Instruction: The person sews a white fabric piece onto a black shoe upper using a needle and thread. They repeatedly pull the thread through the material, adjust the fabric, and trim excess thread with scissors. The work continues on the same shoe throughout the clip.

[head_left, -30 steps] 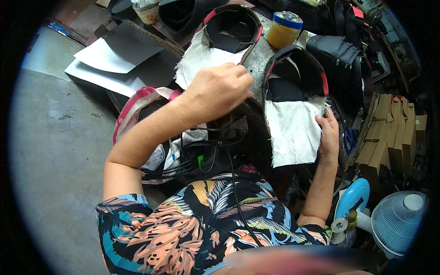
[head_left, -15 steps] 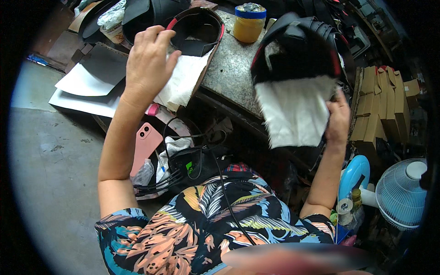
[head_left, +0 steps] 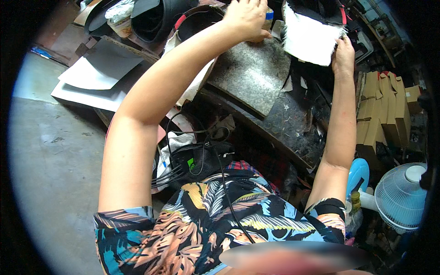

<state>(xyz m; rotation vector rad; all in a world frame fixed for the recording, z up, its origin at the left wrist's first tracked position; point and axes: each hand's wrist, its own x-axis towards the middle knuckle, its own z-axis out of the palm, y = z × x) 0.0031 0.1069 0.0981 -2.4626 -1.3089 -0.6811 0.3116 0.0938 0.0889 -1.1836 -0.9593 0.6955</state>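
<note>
Right hand: fingers pinched on edge of white-lined black shoe upper, held up above dark workbench, forearm upright. Left hand: fingers curled, grip unclear, over grey stone slab, arm outstretched

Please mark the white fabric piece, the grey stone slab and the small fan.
white fabric piece point(head_left: 310, 42), head view, middle of the cloth.
grey stone slab point(head_left: 250, 73), head view, bare top surface.
small fan point(head_left: 400, 198), head view, front grille.
</note>
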